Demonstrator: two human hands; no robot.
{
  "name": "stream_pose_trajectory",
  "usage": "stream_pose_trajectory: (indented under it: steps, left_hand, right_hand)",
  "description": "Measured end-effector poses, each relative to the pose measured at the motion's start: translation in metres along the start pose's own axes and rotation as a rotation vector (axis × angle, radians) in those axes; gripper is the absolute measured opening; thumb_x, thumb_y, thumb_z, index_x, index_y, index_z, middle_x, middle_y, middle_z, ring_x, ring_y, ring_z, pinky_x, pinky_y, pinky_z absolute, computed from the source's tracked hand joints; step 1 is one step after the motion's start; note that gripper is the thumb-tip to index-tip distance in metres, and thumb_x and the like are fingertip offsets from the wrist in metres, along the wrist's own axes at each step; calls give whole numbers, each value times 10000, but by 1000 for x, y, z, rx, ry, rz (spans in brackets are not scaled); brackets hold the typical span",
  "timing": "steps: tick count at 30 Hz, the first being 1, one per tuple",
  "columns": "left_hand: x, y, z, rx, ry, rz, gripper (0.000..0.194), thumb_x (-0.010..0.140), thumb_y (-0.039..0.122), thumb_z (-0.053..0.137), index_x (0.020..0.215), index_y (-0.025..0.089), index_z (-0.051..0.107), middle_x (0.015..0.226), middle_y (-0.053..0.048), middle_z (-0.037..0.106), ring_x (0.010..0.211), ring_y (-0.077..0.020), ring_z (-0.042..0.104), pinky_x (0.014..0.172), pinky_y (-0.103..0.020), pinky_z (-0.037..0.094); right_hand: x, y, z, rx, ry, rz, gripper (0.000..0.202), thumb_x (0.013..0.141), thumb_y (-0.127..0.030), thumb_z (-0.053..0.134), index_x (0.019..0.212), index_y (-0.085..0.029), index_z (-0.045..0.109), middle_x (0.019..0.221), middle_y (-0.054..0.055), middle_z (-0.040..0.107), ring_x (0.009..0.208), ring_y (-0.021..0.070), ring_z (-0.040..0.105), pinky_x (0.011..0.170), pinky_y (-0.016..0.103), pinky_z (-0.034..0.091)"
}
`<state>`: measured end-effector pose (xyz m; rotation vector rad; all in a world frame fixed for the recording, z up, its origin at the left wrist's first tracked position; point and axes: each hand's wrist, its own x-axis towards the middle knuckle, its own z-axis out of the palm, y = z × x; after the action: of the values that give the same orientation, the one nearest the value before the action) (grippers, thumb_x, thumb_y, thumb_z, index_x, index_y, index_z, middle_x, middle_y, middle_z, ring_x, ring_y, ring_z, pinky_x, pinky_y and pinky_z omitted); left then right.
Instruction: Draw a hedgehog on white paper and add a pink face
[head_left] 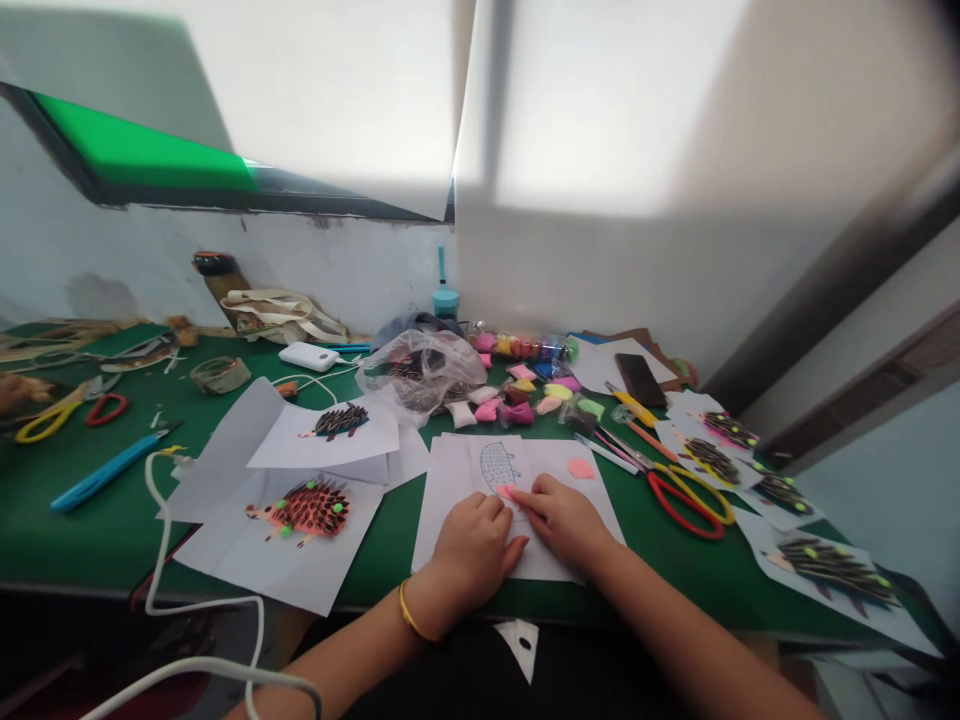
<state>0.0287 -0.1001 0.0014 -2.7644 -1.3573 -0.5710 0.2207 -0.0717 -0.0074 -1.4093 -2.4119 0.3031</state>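
White paper point(442, 500) lies at the table's front edge, bearing a blue outline drawing point(496, 466) filled with small marks. Pink clay point(505, 490) sits at the lower end of the drawing. My right hand point(559, 515) presses a fingertip on this clay from the right. Beside it, my left hand point(474, 545) rests on the paper with curled fingers close to the clay; whether they pinch anything is hidden. A flat pink piece point(580, 468) lies on the paper's upper right.
Hedgehog pictures point(304, 512) lie left, others point(829, 570) right. Scissors point(694, 500) and a phone point(640, 379) are at the right. Clay packets point(517, 412) and a plastic bag point(424, 370) lie behind the paper. A blue cutter point(105, 472) and white cable point(161, 540) are left.
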Motion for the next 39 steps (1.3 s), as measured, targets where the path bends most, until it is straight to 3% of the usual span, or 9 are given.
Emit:
stream_pose_trajectory:
  steps: [6, 11, 19, 31, 36, 39]
  left_hand:
    - [-1, -1, 1, -27, 33, -2, 197, 882, 343, 588, 974, 171, 620, 916, -79, 613, 896, -254, 559, 789, -409, 486]
    - [0, 0, -2, -13, 11, -2, 211, 875, 330, 596, 1012, 169, 598, 948, -83, 615, 910, -259, 555, 806, -409, 484]
    - [0, 1, -1, -7, 24, -11, 270, 878, 363, 586, 1070, 173, 578, 1003, -96, 598, 929, -268, 554, 819, -421, 479]
    - [1, 0, -2, -13, 10, -3, 249, 856, 320, 605, 1052, 167, 611, 984, -91, 603, 907, -257, 545, 804, -419, 495]
    - [1, 1, -3, -4, -5, -4, 257, 853, 345, 618, 1033, 162, 617, 959, -92, 601, 917, -263, 548, 817, -419, 494]
    - [1, 1, -2, -6, 1, -5, 263, 857, 347, 612, 1040, 159, 613, 958, -92, 599, 915, -261, 545, 820, -418, 491]
  right_hand:
    - [-2, 1, 0, 38, 7, -23, 354, 928, -216, 481, 1213, -300, 673, 937, 39, 606, 832, 157, 583, 744, 255, 438]
    - [-4, 3, -2, 86, 124, 174, 391, 916, -212, 461, 1269, -244, 626, 977, 49, 619, 869, 168, 601, 796, 270, 457]
    - [-6, -4, -5, 16, 21, 239, 425, 865, -170, 462, 1248, -227, 637, 1034, 60, 661, 960, 189, 614, 817, 269, 437]
    - [4, -33, -12, -7, -89, 282, 346, 881, -193, 438, 1115, -218, 692, 954, 80, 685, 886, 210, 632, 750, 289, 418]
    - [2, -27, -7, 52, -76, 353, 459, 872, -184, 449, 1313, -178, 575, 1146, 117, 669, 1030, 230, 618, 858, 307, 424]
    - [0, -25, -5, 29, -82, 355, 463, 862, -167, 449, 1307, -171, 578, 1159, 122, 662, 1040, 241, 617, 873, 318, 423]
